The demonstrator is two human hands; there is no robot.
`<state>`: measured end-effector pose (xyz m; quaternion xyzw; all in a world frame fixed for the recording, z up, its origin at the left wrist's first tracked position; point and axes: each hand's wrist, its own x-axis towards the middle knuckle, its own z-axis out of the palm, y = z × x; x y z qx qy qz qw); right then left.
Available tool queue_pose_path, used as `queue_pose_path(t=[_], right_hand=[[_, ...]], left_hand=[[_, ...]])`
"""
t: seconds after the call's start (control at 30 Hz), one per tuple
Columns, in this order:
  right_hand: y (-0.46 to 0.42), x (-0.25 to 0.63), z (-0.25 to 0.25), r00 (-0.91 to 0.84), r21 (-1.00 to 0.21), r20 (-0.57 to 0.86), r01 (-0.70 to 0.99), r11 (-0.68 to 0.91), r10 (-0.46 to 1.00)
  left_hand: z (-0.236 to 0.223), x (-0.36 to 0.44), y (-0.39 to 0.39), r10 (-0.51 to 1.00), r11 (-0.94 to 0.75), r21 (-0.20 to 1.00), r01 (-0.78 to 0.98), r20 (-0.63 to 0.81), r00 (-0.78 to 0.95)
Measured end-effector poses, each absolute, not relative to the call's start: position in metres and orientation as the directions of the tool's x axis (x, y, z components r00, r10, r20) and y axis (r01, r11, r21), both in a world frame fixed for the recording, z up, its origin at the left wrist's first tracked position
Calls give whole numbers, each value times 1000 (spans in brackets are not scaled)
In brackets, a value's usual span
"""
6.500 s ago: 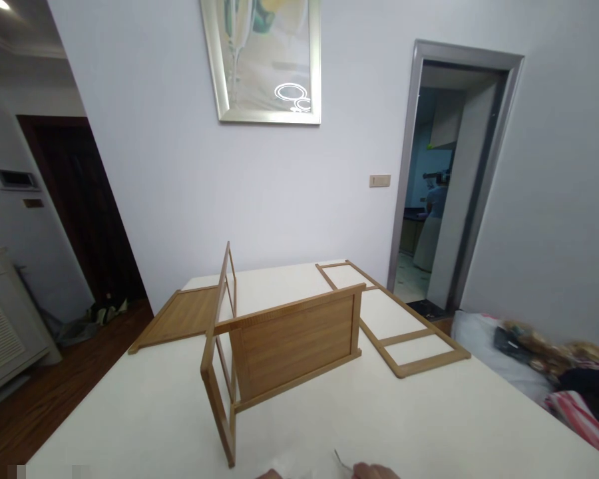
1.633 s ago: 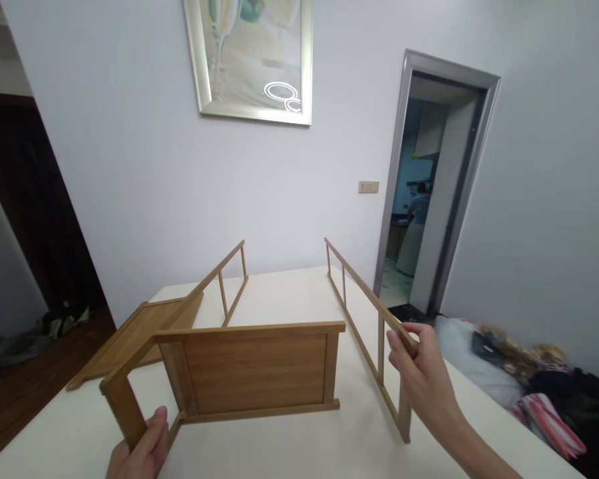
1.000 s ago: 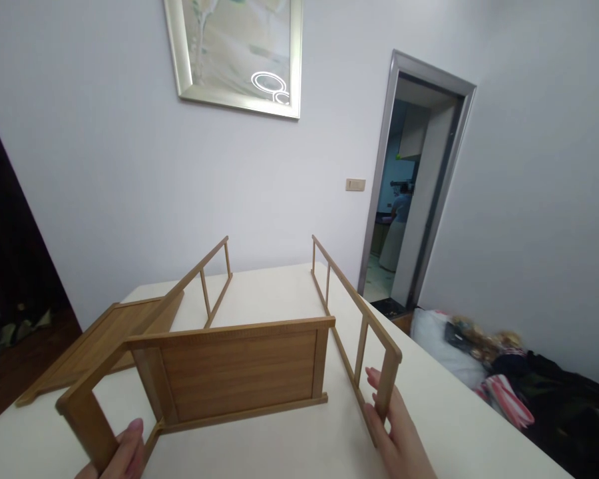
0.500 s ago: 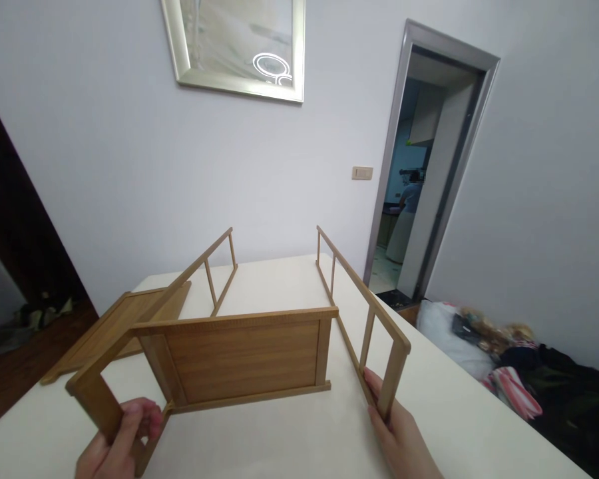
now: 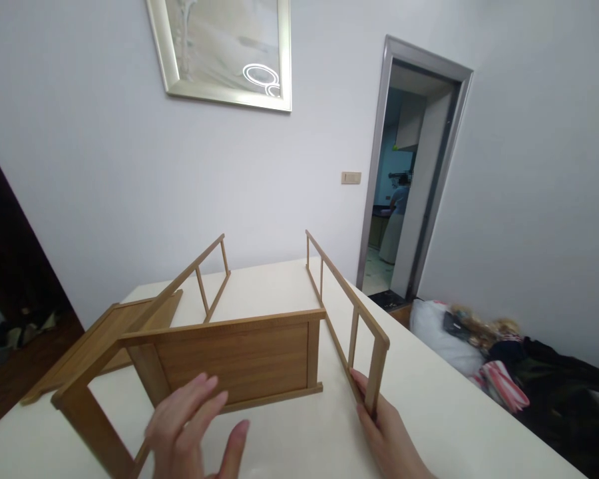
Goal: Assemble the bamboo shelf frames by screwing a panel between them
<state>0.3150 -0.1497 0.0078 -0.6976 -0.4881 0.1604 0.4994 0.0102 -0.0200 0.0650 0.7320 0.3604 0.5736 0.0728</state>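
My right hand (image 5: 383, 426) grips the near lower corner of a long wooden side frame (image 5: 352, 293), a ladder-like piece with crossbars standing on its edge. My left hand (image 5: 192, 429) is raised with fingers spread, holding nothing, in front of a wooden shelf panel (image 5: 249, 359). That panel stands on edge, its left end against a second wooden side frame (image 5: 87, 372). Between the panel's right end and the right frame a small gap seems to show. Another wooden panel (image 5: 124, 326) lies flat at the left, partly behind the left frame.
The parts stand on a white table (image 5: 269, 283) that reaches the wall. A framed picture (image 5: 229, 96) hangs above, near a wall switch (image 5: 351, 177). Through a doorway (image 5: 404, 166) a person (image 5: 398, 206) stands in another room. Clothes and soft items (image 5: 504, 386) are piled at the right.
My left hand has let go of the left side frame and moved right, in front of the panel. My right hand keeps its grip. The whole view has shifted slightly.
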Motion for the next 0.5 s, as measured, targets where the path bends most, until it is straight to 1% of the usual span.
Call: queue_pose_path(t=[0.03, 0.07, 0.1, 0.13, 0.23, 0.33, 0.4, 0.5], right_hand=[[-150, 315, 9, 466, -854, 264, 520, -19, 844], [-150, 314, 10, 461, -854, 266, 519, -14, 847], [-151, 314, 11, 457, -854, 268, 519, -10, 848], [-151, 313, 12, 454, -855, 268, 519, -8, 850], [-152, 310, 14, 450, -855, 271, 518, -1, 851], [-153, 310, 13, 430, -846, 288, 532, 17, 855], [-153, 310, 9, 403, -832, 298, 554, 29, 865], [-152, 313, 4, 355, -809, 310, 586, 48, 882]], left_hand=[[84, 30, -22, 425, -830, 303, 468, 887, 180], [102, 49, -22, 318, -859, 154, 487, 907, 274], [118, 66, -21, 250, -867, 60, 494, 911, 327], [132, 82, -19, 221, -865, 11, 501, 905, 362], [156, 120, -7, 214, -870, -63, 488, 845, 490], [163, 143, 0, 292, -854, -77, 514, 747, 597], [165, 153, 0, 340, -838, -78, 540, 700, 628], [170, 160, -8, 379, -830, -53, 556, 676, 631]])
